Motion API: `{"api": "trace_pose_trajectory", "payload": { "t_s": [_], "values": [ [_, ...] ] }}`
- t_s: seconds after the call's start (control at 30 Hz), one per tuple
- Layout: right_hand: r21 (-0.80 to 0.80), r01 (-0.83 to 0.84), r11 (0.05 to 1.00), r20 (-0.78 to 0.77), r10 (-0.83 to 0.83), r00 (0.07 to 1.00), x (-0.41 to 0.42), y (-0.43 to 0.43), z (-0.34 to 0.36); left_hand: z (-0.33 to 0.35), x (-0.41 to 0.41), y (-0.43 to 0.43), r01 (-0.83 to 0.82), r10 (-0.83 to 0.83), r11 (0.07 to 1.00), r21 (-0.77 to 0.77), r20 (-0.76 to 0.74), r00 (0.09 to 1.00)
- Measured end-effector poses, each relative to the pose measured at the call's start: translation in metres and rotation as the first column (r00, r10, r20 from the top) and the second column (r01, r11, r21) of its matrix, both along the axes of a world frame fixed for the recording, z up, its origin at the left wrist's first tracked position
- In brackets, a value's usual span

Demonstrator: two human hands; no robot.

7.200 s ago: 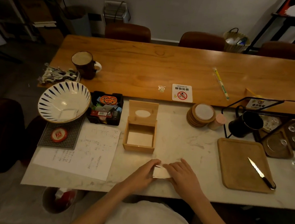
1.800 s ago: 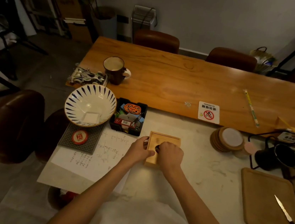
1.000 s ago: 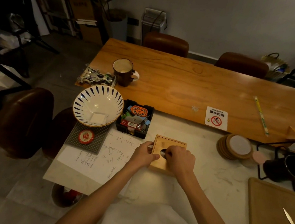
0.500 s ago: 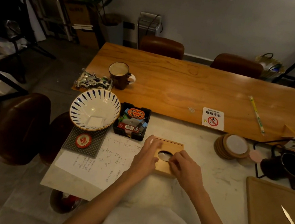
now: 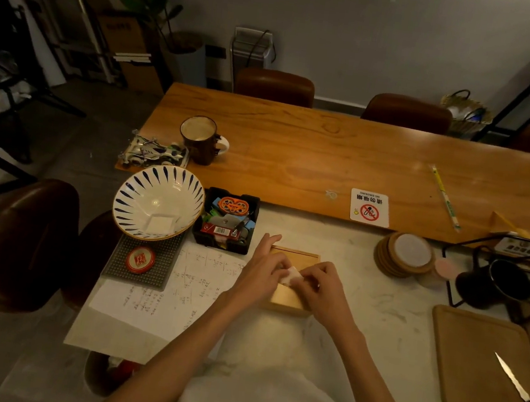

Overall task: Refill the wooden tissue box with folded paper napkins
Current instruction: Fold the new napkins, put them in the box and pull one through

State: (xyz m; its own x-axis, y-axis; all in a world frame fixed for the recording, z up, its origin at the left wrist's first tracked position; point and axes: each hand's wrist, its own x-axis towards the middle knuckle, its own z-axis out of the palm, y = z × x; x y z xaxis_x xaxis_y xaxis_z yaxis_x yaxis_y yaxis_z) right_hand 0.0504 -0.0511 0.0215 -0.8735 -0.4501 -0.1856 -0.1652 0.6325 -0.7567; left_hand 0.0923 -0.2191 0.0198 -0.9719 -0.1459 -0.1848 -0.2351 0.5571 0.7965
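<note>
The wooden tissue box (image 5: pixel 288 299) sits on the marble counter with its lid closed. A white corner of a folded napkin (image 5: pixel 291 275) sticks up from the lid's oval opening. My left hand (image 5: pixel 262 267) rests on the box's left side with its fingers touching the napkin. My right hand (image 5: pixel 319 287) lies over the box's right side and pinches the napkin's tip between thumb and fingers. Both hands hide most of the lid and the opening.
A blue-striped bowl (image 5: pixel 156 202) and a black organiser tray (image 5: pixel 225 224) stand to the left, with a written sheet (image 5: pixel 162 291) in front of them. Stacked coasters (image 5: pixel 405 258), a black pitcher (image 5: pixel 493 284) and a wooden tray with a knife (image 5: pixel 520 392) lie to the right.
Half a second ago the oval opening was bare with fingers beside it. Now a white napkin corner stands out of it, pinched by my right hand, and my left hand has closed in.
</note>
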Motion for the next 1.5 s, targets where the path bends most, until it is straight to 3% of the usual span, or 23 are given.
{"api": "trace_pose_trajectory", "payload": {
  "t_s": [0.23,0.77,1.2,1.33,1.5],
  "values": [
    [-0.011,0.012,1.000,0.081,-0.011,0.997,-0.014,0.001,-0.002,-0.001,0.009,-0.011,0.093,-0.096,0.993,0.074,0.043,0.994],
    [-0.104,-0.011,0.994,0.113,0.023,0.993,-0.021,0.009,-0.016,-0.020,0.005,-0.018,0.027,-0.028,0.996,0.082,0.006,1.000],
    [-0.167,0.103,0.981,0.104,-0.086,0.991,-0.016,0.005,-0.020,-0.019,0.000,-0.022,-0.036,0.033,0.980,0.198,0.022,0.999],
    [-0.170,0.132,0.977,0.119,-0.113,0.986,-0.017,0.004,-0.021,-0.019,0.001,-0.022,-0.002,-0.002,0.991,0.135,0.029,1.000],
    [-0.165,0.131,0.978,0.113,-0.113,0.987,-0.015,0.003,-0.023,-0.026,-0.001,-0.020,-0.059,0.058,0.985,0.160,0.010,0.998]
  ]
}}
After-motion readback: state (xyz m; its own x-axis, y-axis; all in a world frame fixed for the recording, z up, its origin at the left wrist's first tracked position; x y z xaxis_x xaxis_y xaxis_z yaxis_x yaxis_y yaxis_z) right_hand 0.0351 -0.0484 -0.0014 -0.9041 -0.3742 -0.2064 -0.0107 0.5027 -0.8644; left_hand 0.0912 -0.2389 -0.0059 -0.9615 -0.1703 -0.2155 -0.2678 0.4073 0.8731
